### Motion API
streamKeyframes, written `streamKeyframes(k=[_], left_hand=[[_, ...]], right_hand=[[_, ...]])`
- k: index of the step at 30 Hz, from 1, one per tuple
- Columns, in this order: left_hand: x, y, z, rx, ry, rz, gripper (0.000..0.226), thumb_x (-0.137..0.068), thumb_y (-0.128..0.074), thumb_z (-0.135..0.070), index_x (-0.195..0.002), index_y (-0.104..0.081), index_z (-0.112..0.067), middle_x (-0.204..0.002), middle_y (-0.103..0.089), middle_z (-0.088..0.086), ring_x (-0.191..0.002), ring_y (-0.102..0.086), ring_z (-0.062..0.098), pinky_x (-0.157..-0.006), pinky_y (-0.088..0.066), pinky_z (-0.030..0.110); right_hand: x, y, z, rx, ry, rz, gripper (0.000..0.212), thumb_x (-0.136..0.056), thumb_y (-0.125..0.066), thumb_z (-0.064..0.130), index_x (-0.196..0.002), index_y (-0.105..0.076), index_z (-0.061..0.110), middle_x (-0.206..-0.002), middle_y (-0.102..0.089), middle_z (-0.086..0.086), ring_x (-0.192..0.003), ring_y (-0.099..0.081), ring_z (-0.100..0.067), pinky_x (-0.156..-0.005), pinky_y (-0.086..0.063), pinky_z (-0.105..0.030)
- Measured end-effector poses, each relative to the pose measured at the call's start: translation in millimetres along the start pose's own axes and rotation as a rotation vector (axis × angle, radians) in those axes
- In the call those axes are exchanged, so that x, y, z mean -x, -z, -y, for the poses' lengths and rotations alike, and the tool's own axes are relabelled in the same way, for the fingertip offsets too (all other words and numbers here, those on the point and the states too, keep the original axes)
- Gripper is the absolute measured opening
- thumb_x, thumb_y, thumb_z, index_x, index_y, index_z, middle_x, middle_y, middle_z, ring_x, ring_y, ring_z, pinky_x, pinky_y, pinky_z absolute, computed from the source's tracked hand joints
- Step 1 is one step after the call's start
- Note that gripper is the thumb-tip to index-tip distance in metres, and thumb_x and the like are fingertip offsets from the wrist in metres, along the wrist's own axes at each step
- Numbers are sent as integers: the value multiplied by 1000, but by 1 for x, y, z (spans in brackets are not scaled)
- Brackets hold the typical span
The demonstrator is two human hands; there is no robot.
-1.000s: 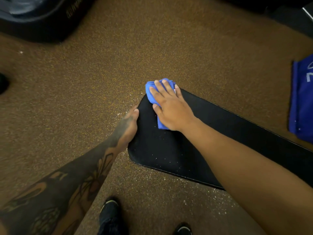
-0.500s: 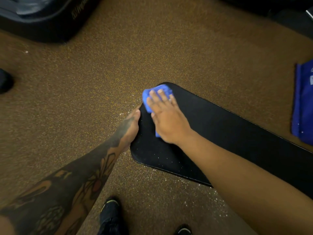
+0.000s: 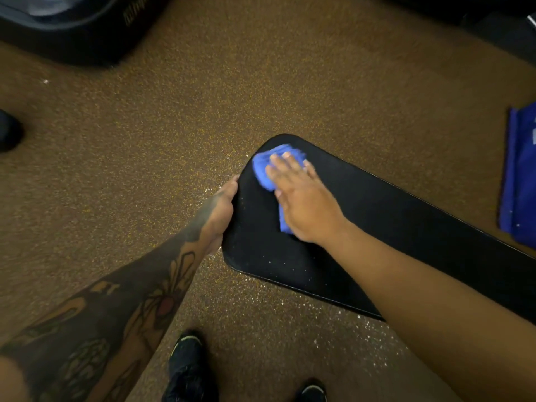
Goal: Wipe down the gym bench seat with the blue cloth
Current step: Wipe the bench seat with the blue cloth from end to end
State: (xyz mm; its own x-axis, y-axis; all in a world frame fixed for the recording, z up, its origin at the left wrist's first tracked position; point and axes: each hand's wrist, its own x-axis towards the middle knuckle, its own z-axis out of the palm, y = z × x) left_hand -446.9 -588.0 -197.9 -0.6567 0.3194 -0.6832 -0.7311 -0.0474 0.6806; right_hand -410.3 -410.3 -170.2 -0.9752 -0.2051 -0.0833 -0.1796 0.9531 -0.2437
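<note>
The black padded bench seat runs from the middle of the view toward the lower right, with pale specks on its near end. My right hand lies flat on the folded blue cloth, pressing it onto the seat close to the rounded far corner; the cloth shows ahead of my fingers and under my palm, blurred. My left hand grips the seat's left end edge, its fingers hidden under the pad.
Brown speckled floor surrounds the bench, with pale dust beside the seat. A black machine base stands at top left. A blue bag lies at the right edge. My black shoes are at the bottom.
My right hand has slid the cloth back from the seat's far corner edge, so the whole rounded corner now shows. My left hand stays on the end edge.
</note>
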Motion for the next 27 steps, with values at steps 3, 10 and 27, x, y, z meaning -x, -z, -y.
streamKeyframes(k=[3, 10, 27], left_hand=[[0, 0, -1, 27, 27, 3, 37, -107, -36, -37, -130, -63, -27, -119, -74, 2, -102, -73, 15, -75, -61, 26], [3, 4, -3, 66, 98, 41, 44, -105, -39, -43, -111, -75, -20, -116, -75, 10, -102, -73, 21, -87, -57, 33], [-4, 21, -5, 199, 93, 33, 53, -106, -28, -43, -144, -52, -13, -130, -66, 11, -111, -68, 21, -92, -53, 33]], right_hand=[[1, -3, 11, -18, -95, -18, 51, -101, -35, 19, -151, -32, 9, -162, -24, -9, -151, -11, -28, -122, -8, -50], [14, -12, 15, 34, 83, -25, 53, -95, -45, 17, -148, -39, 10, -159, -31, -8, -149, -19, -27, -121, -15, -48], [34, -21, 50, 9, 370, 13, 64, -84, -65, 10, -145, -45, 12, -156, -38, -6, -147, -26, -26, -120, -8, -41]])
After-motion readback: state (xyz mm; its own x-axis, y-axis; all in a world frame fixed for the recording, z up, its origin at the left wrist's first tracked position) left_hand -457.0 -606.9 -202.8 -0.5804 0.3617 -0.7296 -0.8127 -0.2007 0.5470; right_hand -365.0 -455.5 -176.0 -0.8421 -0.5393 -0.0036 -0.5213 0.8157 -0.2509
